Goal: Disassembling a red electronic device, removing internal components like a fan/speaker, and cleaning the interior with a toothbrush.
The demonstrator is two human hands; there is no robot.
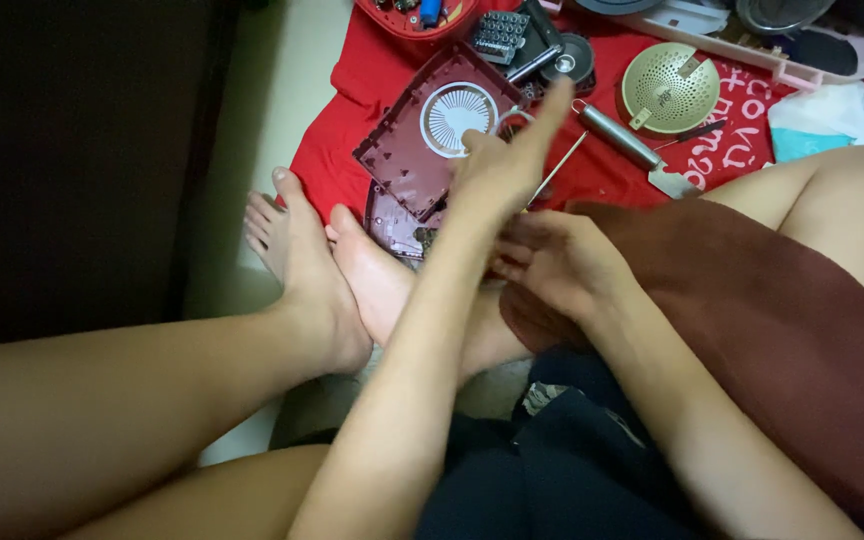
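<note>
Fingers of your left hand [500, 165] stretch open, gripping nothing, over the maroon plastic cover [432, 135] lying on the red cloth [352, 120]. Your right hand [552, 262] rests loosely open near your foot [372, 270], holding nothing.

Maroon plastic cover [422, 140] with white radial grille, red cloth [352, 110], pale green strainer [669, 88]
</note>
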